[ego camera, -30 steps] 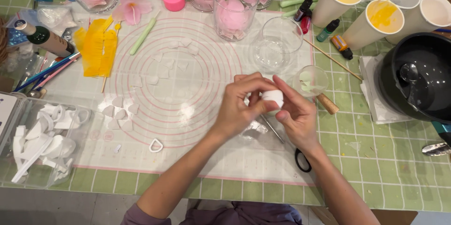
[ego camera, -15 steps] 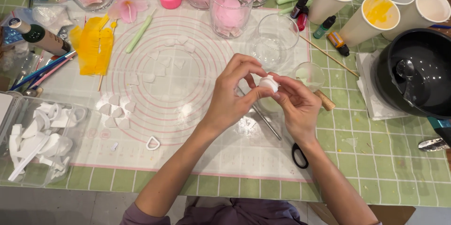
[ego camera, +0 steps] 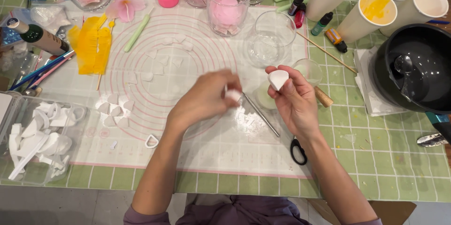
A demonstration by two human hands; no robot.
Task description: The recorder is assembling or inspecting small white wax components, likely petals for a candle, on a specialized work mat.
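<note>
Right hand (ego camera: pixel 293 102) pinches a small white petal-shaped piece (ego camera: pixel 278 78) between thumb and fingertips, held up at about one o'clock from the mat's middle. Left hand (ego camera: pixel 206 100), motion-blurred, is curled around a small white lump (ego camera: pixel 233 95) at its fingertips, just above the mat. Both work over a translucent silicone mat (ego camera: pixel 197 145) printed with pink concentric rings, laid on a green gridded cutting board (ego camera: pixel 385 159). A thin metal tool (ego camera: pixel 261 114) lies between the hands. At nine o'clock sit matte white petal cut-outs (ego camera: pixel 115 110); at twelve, a clear glass (ego camera: pixel 228 4) of soft pink petals; at three, a glossy black pot (ego camera: pixel 416 67); at five, black-handled scissors (ego camera: pixel 299 151).
</note>
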